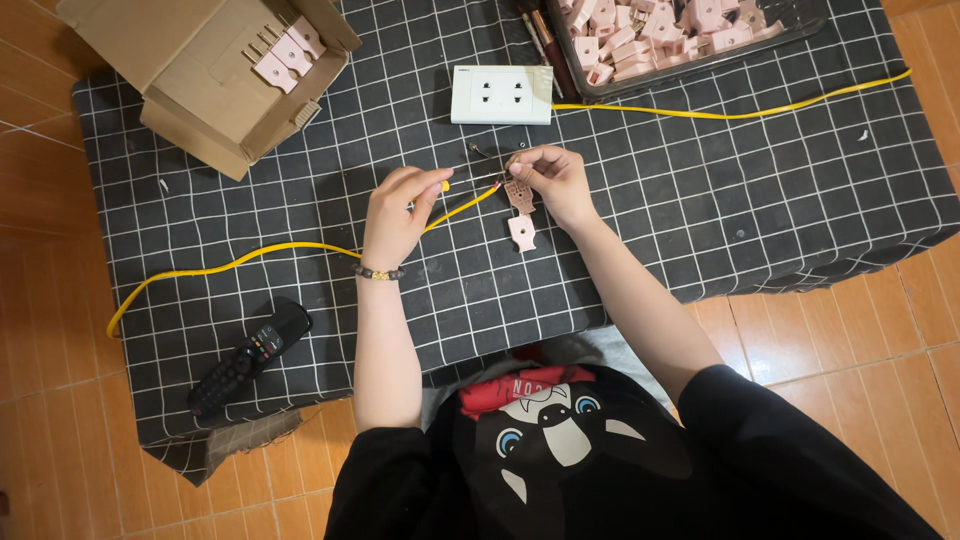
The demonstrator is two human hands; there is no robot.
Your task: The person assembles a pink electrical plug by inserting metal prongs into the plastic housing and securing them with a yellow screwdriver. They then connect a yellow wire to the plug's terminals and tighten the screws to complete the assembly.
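Note:
My left hand (398, 212) pinches the end of a yellow cable (240, 260) that trails left across the black grid mat (700, 190). Bare wire strands run from the cable end toward my right hand (552, 178). That hand holds a pink plug half (519, 194) with metal prongs just above the mat. A second pink plug half (522, 232) lies on the mat right below it, untouched. Both hands are close together near the mat's middle.
A white double wall socket (501, 95) with its own yellow cable (740, 108) lies behind my hands. A dark tray (690, 35) of pink plug parts stands at the back right, a cardboard box (205, 75) with pink plugs at the back left. A black remote (250, 355) lies front left.

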